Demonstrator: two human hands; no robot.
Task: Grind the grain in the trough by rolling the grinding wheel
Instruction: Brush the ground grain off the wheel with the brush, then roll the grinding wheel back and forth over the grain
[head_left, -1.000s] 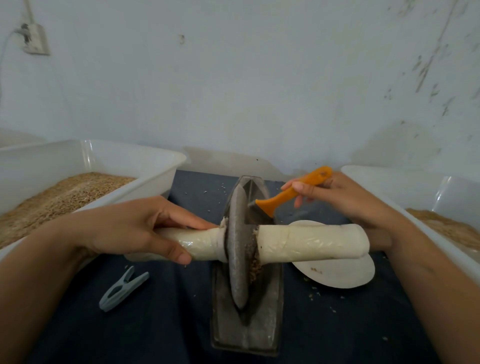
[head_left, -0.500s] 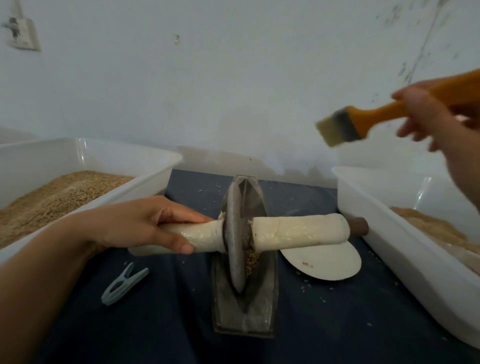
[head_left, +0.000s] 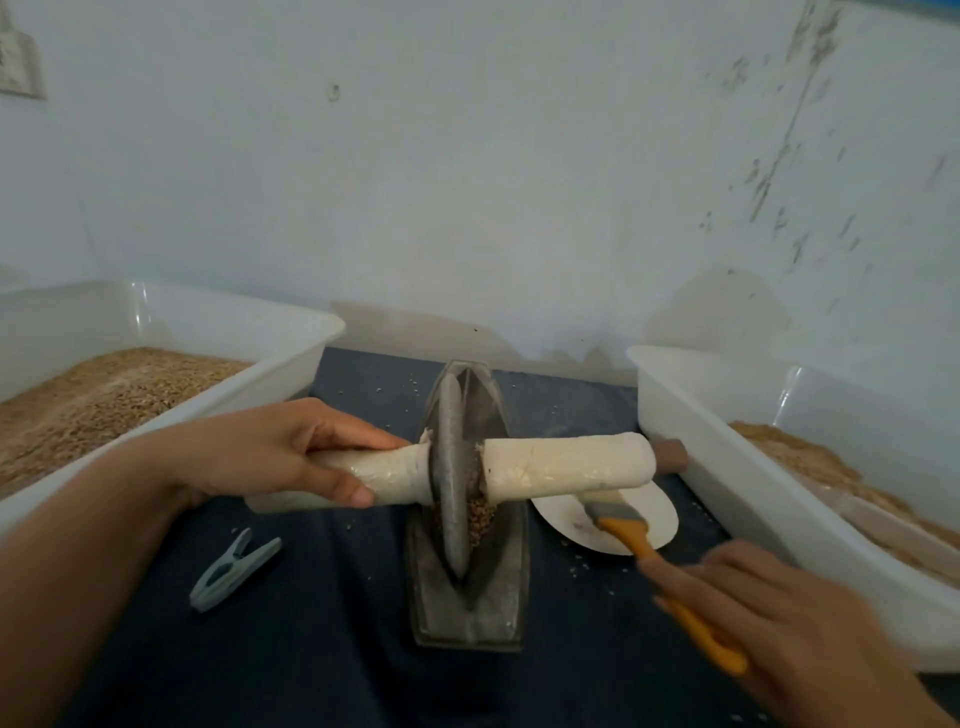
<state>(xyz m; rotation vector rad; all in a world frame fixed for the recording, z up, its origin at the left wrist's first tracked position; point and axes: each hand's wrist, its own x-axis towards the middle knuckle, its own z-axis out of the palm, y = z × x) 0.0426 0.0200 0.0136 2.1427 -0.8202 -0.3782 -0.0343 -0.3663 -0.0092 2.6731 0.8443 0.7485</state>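
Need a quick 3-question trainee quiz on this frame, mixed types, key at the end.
1. True or false: the left hand grips the wrapped axle handle of the grinding wheel.
2. What does the right hand hold? A) the clothespin B) the orange brush C) the white disc
3. Fill in: the clothespin lies on the dark cloth, on the ___ side of the trough.

Key: 1 true; 2 B; 3 left
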